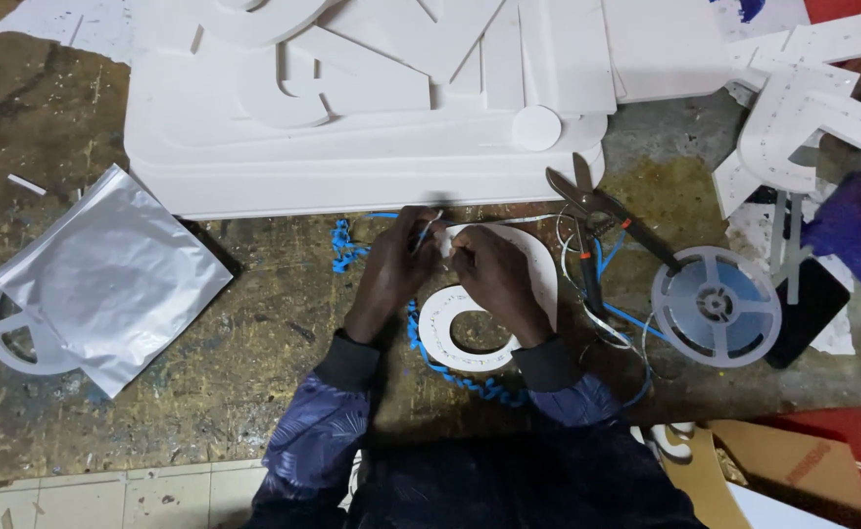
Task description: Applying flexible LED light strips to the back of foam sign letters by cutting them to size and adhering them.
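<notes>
A flat white cut-out letter (494,323) with a round hole lies on the scuffed brown worktop (254,323), just in front of the person and partly under the right wrist. A thin white strip (429,227) runs across its upper edge, and a blue peeled ribbon (347,245) curls beside and beneath it.

Both hands meet over the top of the letter, backs up, wrists bent inward. The left hand (396,264) has its grip pinched together on the strip near its raised end. The right hand (489,269) presses fingertips to the same spot; whether they clamp the strip or only touch it, I cannot tell, since the knuckles cover the contact.

To the right lie metal snips (597,211) with orange handles and a clear plastic reel (715,306). A silver foil bag (107,274) lies at the left, over another reel. Stacked white foam shapes (352,127) fill the far side, cut off at the frame's top.
</notes>
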